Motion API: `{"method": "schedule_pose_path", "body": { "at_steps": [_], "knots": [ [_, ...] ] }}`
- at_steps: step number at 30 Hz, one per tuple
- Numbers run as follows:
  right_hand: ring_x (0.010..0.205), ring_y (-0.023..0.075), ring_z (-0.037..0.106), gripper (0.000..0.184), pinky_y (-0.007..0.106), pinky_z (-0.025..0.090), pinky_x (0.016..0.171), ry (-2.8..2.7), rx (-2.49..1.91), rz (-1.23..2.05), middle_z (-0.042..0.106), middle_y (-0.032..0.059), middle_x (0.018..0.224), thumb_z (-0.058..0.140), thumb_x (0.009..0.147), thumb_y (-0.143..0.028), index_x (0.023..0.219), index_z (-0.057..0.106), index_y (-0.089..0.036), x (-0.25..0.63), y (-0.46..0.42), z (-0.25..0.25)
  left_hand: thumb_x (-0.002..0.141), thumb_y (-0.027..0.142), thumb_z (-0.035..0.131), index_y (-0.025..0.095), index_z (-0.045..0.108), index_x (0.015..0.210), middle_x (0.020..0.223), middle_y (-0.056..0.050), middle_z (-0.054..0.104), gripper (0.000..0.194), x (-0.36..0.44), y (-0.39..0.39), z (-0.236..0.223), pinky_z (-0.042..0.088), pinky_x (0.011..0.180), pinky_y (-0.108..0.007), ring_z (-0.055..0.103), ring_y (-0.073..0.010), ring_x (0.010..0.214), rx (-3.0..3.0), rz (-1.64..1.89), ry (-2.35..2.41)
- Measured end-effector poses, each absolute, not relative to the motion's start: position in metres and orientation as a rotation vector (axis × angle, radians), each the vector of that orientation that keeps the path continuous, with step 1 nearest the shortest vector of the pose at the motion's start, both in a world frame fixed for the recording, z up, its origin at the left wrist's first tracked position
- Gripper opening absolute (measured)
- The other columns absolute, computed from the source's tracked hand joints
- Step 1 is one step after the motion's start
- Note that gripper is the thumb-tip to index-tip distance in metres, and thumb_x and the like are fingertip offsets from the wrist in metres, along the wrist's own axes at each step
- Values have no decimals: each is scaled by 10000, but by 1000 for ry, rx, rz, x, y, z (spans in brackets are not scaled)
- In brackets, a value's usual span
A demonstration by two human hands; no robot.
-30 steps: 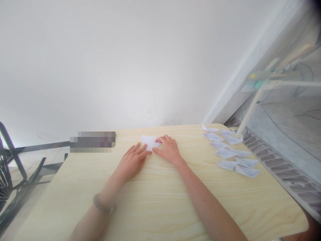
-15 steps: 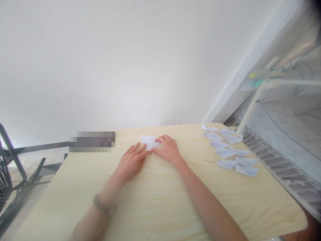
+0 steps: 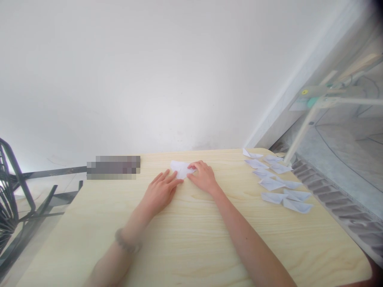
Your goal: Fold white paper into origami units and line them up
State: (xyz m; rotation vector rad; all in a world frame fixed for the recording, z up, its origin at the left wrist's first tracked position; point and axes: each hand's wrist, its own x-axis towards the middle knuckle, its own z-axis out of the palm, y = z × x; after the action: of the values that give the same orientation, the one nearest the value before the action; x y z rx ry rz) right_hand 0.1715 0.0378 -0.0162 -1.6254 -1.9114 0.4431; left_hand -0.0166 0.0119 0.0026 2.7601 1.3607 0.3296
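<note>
A small folded sheet of white paper (image 3: 180, 166) lies on the wooden table near its far edge. My left hand (image 3: 160, 189), with a beaded bracelet on its wrist, rests with fingers spread, their tips on the paper's lower left. At the paper's right side my right hand (image 3: 203, 175) is closed, thumb and fingers pinching its edge. The paper's right end is partly hidden behind those fingers. Off to the right lie several folded white paper pieces (image 3: 271, 183) with pointed ends, set out in loose rows.
A blurred-out dark object (image 3: 113, 167) sits at the table's far left corner. The white wall (image 3: 179, 79) stands behind the table (image 3: 191, 239). Black metal chair frames (image 3: 18, 179) are on the left, and a white metal frame (image 3: 302, 131) is on the right.
My right thumb has shifted rightward along the paper's lower edge, away from my left thumb. The whole view has shifted slightly.
</note>
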Motion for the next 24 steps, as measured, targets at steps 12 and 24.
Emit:
{"method": "schedule_pose_path", "body": {
  "at_steps": [12,24],
  "knots": [
    [811,143,484,356,307,394,780,-1756,-1604,546,505,10,938,465,652,-76,925,589,-268,178,47,-24,848,222,349,287,542,1097,1267,-3,456,322,-17,12,1,323,970,-419,363,-240,1194,2775,327,1355],
    [849,149,485,268,312,379,805,-1796,-1652,475,503,13,949,503,700,-170,941,577,-260,174,43,-23,834,187,368,300,459,1197,1260,-29,463,391,-15,11,-5,332,951,-434,380,-257,1180,2843,360,1381]
  ]
}}
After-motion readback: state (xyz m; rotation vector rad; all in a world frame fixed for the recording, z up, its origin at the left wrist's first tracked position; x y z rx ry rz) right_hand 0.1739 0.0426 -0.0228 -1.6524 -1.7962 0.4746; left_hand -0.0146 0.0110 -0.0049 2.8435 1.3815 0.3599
